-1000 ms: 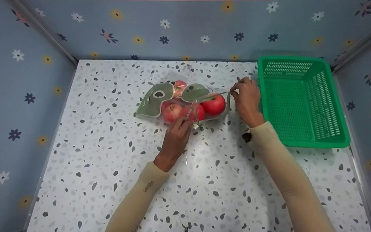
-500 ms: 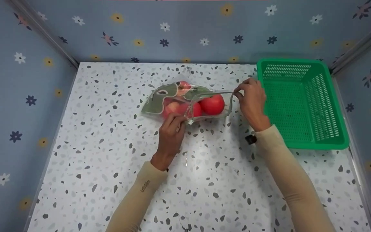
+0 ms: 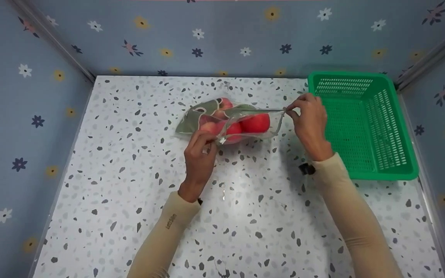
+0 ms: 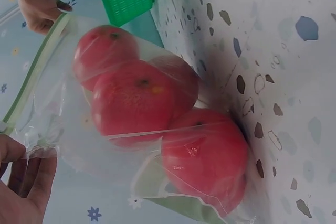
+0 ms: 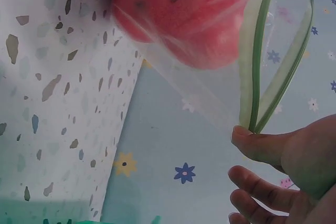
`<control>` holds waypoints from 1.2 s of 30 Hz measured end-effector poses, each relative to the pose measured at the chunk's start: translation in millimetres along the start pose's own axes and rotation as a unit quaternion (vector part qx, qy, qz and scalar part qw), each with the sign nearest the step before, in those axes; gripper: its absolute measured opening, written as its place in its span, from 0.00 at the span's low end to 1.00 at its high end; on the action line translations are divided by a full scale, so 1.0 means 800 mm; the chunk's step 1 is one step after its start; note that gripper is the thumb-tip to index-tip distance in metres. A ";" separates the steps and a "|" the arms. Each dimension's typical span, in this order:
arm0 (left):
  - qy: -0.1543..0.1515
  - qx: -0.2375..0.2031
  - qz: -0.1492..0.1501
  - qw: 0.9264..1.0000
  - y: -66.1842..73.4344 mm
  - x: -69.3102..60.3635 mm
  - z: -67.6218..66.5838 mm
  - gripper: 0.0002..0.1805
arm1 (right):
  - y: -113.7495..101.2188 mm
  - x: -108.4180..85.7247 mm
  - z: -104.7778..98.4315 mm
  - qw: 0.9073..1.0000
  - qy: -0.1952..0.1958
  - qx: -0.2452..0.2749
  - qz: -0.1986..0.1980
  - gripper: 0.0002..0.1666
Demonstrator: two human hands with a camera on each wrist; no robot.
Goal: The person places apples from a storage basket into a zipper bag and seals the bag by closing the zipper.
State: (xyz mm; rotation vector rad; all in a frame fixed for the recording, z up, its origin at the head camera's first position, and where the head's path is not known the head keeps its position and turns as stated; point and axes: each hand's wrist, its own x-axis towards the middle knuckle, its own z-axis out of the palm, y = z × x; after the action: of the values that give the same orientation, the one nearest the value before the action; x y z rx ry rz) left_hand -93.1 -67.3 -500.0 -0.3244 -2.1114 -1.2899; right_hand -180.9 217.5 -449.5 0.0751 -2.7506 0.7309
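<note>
A clear zip bag with green printed patches lies mid-table, several red apples inside it. My left hand pinches one end of its mouth beside the white slider. At the opposite end, my right hand holds the corner between thumb and forefinger. The green zip strip stretches between both hands in the left wrist view. Seen from the right wrist, its two sides spread apart, so the mouth gapes. Patches and plastic folds partly cover some apples.
A green plastic basket stands at the right rear, close beside my right hand. The speckled white table is bounded by flowered blue walls at the back and sides.
My hands have moved apart, the left leftward and the right rightward. The bag's mouth has been lifted and spread wider, and its printed end has shifted slightly right.
</note>
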 end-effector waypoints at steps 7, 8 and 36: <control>0.027 -0.038 -0.005 0.999 -0.001 0.008 -0.001 0.09 | 0.000 -0.004 -0.012 1.000 0.006 0.011 -0.006 0.03; 0.029 -0.044 -0.006 0.999 0.000 0.009 -0.001 0.09 | 0.001 -0.004 -0.014 1.000 0.008 0.013 -0.007 0.03; 0.059 -0.203 -0.081 0.974 0.020 0.048 -0.020 0.06 | -0.012 -0.021 -0.074 0.993 0.082 0.057 -0.065 0.06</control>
State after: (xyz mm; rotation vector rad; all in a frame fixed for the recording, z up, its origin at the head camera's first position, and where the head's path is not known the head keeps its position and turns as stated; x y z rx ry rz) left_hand -108.3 -77.7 -458.9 -0.2418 -1.7958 -1.7936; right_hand -148.2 238.0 -400.9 0.2066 -2.5217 0.8188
